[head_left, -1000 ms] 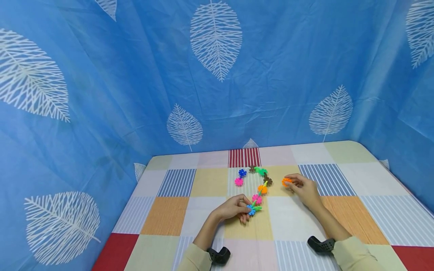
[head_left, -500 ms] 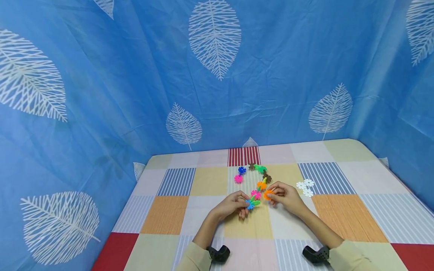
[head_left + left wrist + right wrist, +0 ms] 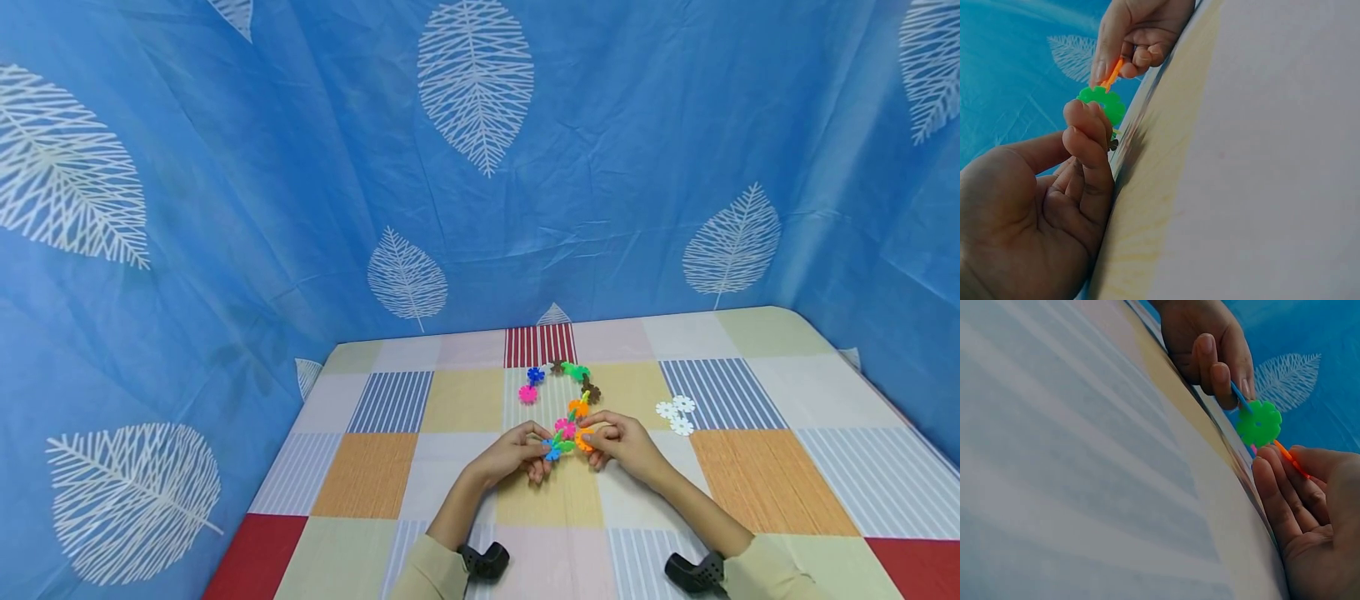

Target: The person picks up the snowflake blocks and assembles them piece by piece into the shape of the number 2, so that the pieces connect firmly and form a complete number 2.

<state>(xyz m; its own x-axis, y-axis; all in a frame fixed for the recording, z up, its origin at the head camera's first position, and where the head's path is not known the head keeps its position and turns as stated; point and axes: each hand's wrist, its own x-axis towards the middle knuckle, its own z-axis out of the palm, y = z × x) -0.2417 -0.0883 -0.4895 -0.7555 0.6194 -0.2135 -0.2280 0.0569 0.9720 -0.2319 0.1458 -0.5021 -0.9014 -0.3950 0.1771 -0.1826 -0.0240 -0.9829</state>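
A curved chain of flower-shaped interlocking discs lies on the table, running from a pink disc (image 3: 528,394) past a dark blue disc (image 3: 536,375) and a brown disc (image 3: 591,392) toward my hands. At its near end my left hand (image 3: 508,457) pinches a light blue disc (image 3: 1241,397) between thumb and fingers. A green disc (image 3: 1260,423) stands upright, joined to the blue one. My right hand (image 3: 624,443) pinches an orange disc (image 3: 1291,460), its edge meeting the green disc's rim. Whether those two are slotted together I cannot tell.
Three white flower-shaped discs (image 3: 682,404) lie to the right, beyond my right hand. A patchwork cloth (image 3: 360,475) covers the table. Blue leaf-patterned sheets (image 3: 600,167) hang behind it and at both sides.
My right hand has brought the orange disc leftward and nearer, up to the green disc. The white discs now show where that hand was. My left hand keeps its hold, nearly still.
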